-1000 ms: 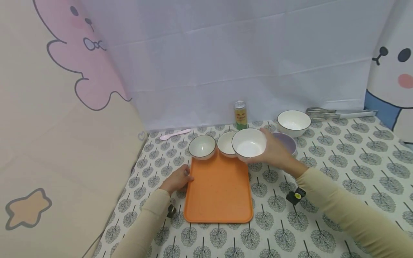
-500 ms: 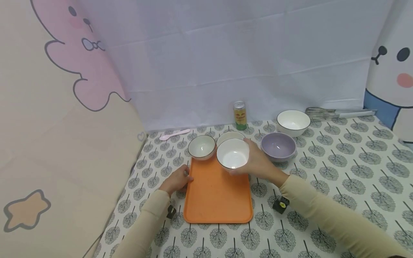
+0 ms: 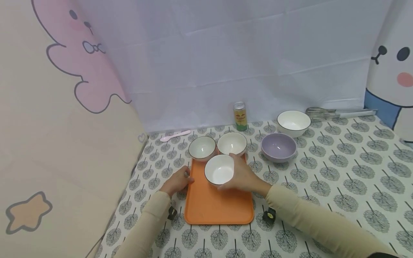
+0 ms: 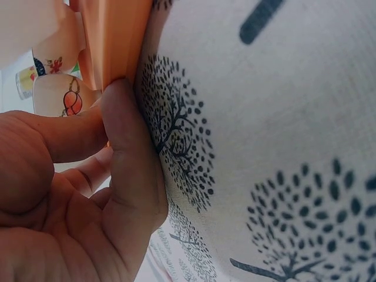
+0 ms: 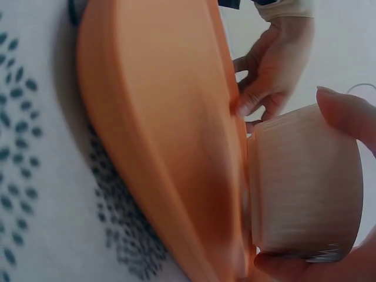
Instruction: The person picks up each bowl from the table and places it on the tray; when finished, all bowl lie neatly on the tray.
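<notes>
An orange tray [image 3: 219,209] lies on the tree-patterned cloth. My left hand [image 3: 176,180] grips its left edge, and in the left wrist view the fingers [image 4: 132,126] are at the tray's side, close to the cloth. My right hand [image 3: 242,175] holds a white bowl [image 3: 218,170] with a dark rim by its right side, over the upper middle of the tray. From the right wrist, the bowl's ribbed outer wall [image 5: 308,188] shows between thumb and fingers, its base close over the tray. Two more white bowls, one left [image 3: 202,148] and one right [image 3: 232,144], stand at the tray's far end.
To the right of the tray stands a purple bowl [image 3: 279,148], with another white bowl [image 3: 293,123] behind it. A drink can [image 3: 240,116] is near the back curtain. Metal utensils [image 3: 342,114] lie at the back right, a pink spoon [image 3: 175,136] at the back left.
My right hand has carried the white bowl left and toward me, from beside the purple bowl to over the tray. The left hand has stayed at the tray's edge.
</notes>
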Motion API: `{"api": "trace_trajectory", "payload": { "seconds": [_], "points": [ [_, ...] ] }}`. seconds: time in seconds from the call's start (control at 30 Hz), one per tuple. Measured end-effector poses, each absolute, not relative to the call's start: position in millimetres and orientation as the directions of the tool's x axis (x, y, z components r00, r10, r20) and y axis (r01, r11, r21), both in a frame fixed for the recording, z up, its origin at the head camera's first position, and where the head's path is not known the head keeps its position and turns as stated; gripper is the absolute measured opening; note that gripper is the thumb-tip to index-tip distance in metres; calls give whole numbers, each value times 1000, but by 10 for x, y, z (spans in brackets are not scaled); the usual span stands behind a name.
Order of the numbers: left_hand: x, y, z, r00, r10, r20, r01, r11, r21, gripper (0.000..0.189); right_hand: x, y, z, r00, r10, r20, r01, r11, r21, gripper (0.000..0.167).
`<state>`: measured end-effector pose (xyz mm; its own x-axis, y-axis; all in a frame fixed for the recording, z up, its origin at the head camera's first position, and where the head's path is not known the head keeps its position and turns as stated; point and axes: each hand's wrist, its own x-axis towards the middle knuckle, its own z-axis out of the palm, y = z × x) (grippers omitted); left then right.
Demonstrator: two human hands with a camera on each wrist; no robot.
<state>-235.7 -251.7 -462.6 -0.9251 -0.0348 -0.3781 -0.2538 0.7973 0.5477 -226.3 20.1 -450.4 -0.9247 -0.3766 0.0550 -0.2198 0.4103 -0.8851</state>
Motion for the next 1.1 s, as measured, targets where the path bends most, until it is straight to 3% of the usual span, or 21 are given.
{"api": "trace_trajectory", "payload": {
  "seconds": [0.13, 0.5, 1.1],
  "points": [
    [-2343, -2515, -4643, -928, -12, -371, -241, 779, 578, 22, -2254, 134, -4600, -925, -372, 75, -228, 387, -893, 120],
    [-2349, -2493, -4588, -923, -34, -384, -258, 794, 550, 25, -2286, 51, -4692, -950, -310, 40, -191, 477, -858, 134],
    [-2376, -2501, -4614, -917, -65, -393, -278, 812, 514, 26, -2315, -8, -4667, -946, -324, -3, -169, 501, -849, 128]
  ]
}}
